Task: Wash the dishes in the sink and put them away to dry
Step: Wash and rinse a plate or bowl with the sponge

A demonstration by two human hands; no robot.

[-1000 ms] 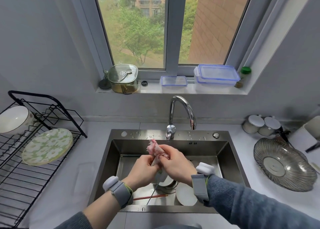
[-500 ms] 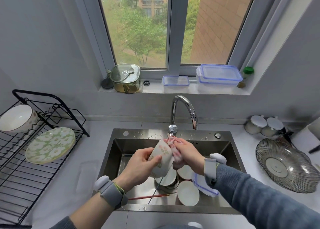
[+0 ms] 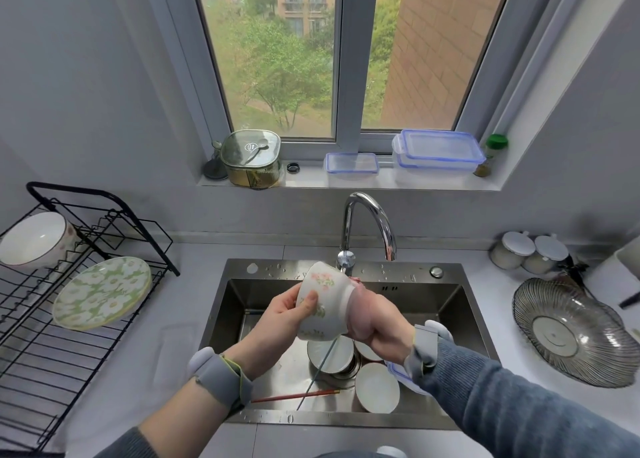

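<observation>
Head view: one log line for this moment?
left hand holds white floral ceramic bowl | right hand wipes it, pink cloth | above steel sink

At frame centre, the left hand [image 3: 282,314] grips with curled fingers; the right hand [image 3: 375,322], just right, is clenched.

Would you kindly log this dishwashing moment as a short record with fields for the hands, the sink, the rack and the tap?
left hand: left hand grips the floral bowl by its side, over the sink
right hand: right hand presses a pink cloth against the bowl
sink contents: white bowls, red chopstick, green chopstick
drying rack: drying rack holds a white bowl and a daisy plate
tap: faucet, no water stream visible
</observation>
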